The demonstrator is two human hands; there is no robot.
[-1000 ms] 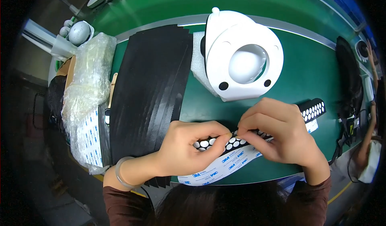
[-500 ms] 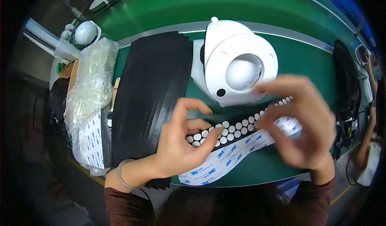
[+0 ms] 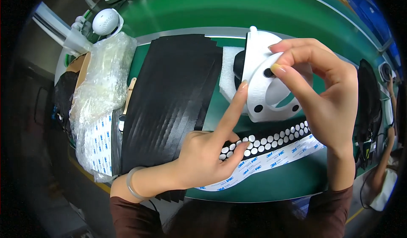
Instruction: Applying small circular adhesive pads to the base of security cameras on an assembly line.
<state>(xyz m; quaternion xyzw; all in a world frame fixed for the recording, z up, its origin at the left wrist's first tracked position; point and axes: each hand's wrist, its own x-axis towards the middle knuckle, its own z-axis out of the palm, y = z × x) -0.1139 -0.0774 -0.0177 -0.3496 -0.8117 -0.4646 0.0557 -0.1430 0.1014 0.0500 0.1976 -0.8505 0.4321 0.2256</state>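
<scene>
A white rounded housing (image 3: 259,89) with a ring-shaped front stands on the green table. Black round pads (image 3: 258,108) sit on its ring, two low and one higher up. My right hand (image 3: 328,83) closes its thumb and index finger over the ring at that higher black pad (image 3: 268,72). My left hand (image 3: 205,153) points its index finger up to the housing's left edge. Its thumb lies on a black strip of white-faced round pads (image 3: 275,140), other fingers curled behind. Printed backing paper (image 3: 263,164) runs along the strip's near side.
A stack of black sheets (image 3: 169,89) lies to the left. Beyond it are clear plastic wrap (image 3: 104,77) and a rolled printed sheet (image 3: 101,147). White foam (image 3: 229,70) sits behind the housing. A black item (image 3: 369,98) lies at right, with another person's arm (image 3: 383,159) past it.
My right hand has gone from above the strip to the housing's ring. My left index finger has stretched out to the housing. The ring looks tilted, with green showing through its opening.
</scene>
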